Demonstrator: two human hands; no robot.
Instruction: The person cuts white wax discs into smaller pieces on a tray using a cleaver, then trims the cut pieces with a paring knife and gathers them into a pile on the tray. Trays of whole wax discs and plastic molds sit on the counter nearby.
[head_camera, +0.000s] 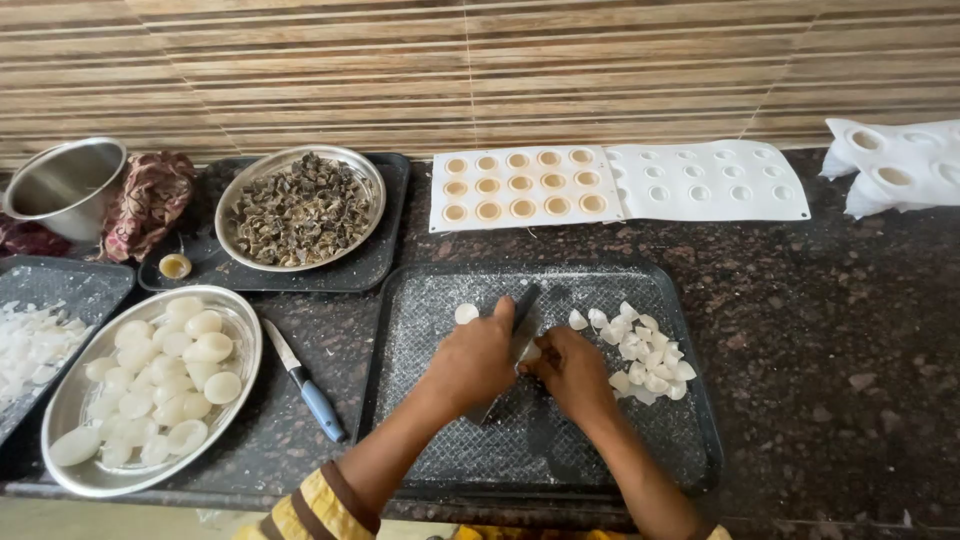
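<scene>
Left hand (478, 358) fingers clamped on knife (522, 318), blade half hidden, right hand (572, 368) fingers' grip unclear

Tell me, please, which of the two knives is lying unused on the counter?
The blue-handled knife, lying between the steel plate and the black tray, touched by neither hand.

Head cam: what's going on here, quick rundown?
A person is cutting pale translucent fruit pieces on a dark tray. The left hand grips a knife, blade pointing away; the right hand steadies a piece beside it. Cut pieces are piled to the right on the tray. A steel plate of whole peeled fruits sits at left, with a blue-handled knife lying beside it.
</scene>
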